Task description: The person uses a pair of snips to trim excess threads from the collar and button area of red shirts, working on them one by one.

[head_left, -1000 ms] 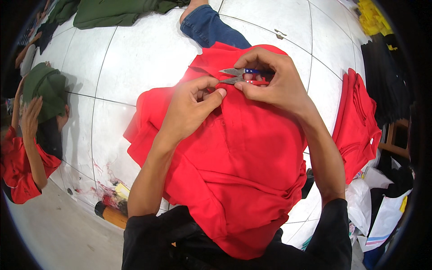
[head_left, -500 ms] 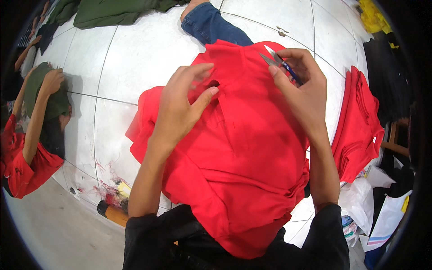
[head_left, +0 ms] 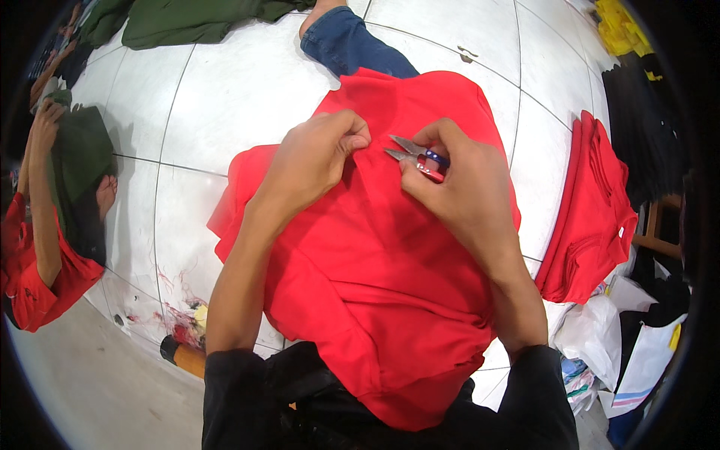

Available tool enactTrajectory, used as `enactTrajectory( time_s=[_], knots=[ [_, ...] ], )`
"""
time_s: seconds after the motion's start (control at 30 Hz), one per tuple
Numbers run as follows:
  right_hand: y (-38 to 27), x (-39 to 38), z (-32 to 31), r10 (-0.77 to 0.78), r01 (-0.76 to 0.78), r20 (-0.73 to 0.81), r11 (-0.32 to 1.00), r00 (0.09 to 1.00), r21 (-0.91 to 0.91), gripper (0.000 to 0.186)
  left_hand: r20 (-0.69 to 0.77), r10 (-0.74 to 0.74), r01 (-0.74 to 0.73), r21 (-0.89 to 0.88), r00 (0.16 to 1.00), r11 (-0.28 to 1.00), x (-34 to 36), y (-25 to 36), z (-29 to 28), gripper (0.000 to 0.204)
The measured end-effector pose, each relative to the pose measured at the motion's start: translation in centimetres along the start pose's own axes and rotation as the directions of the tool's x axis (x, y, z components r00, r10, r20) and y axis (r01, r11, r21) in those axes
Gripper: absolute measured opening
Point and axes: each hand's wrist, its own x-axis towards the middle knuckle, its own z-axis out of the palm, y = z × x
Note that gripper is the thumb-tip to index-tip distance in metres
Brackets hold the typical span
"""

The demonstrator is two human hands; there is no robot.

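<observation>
Head view: left hand point(head_left: 319, 156), nearly closed, is pinching the shirt point(head_left: 394, 274); right hand point(head_left: 471, 184), half-curled, is gripping parted snips point(head_left: 433, 157).

Over the white tiles point(head_left: 193, 217) left of the red garment point(head_left: 375, 277) I see broad passage; beyond it a denim-clad leg point(head_left: 356, 46) blocks, and at right the folded red stack point(head_left: 591, 214) leaves just a strip. Snips point(head_left: 411, 156) with parted blades jut between left hand point(head_left: 319, 154) and right hand point(head_left: 466, 180)
</observation>
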Motion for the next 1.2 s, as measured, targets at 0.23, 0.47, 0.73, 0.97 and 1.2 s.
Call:
enactTrajectory(
  time_s=[0.23,0.47,0.73,0.97,1.2],
  knots=[
    [-0.9,0.9,1.4,0.011,-0.011,0.012,0.999,1.0,-0.046,0.024,-0.035,-0.082,0.076,-0.15,0.996,0.986,-0.2,0.2,0.2,0.014],
    [-0.4,1.1,2.2,0.008,-0.008,-0.001,0.998,1.0,-0.06,0.023,-0.079,-0.061,0.052,-0.111,0.995,0.992,-0.2,0.1,0.5,0.012],
    [-0.6,1.3,2.4,0.057,-0.057,0.001,0.997,0.998,-0.049,0.024,-0.11,-0.084,0.069,-0.133,0.99,0.989,0.1,-0.1,0.4,0.008],
    [-1.3,2.0,2.1,0.097,-0.087,0.108,0.991,0.989,-0.098,0.025,-0.194,-0.124,0.105,-0.102,0.973,0.989,-1.5,0.4,-0.6,0.017],
    [1.3,-0.2,-0.8,0.078,-0.049,-0.266,0.992,0.961,0.112,0.027,-0.865,-0.499,0.176,-0.501,-0.056,0.848,-19.6,-8.1,-11.7,0.037]
  ],
)
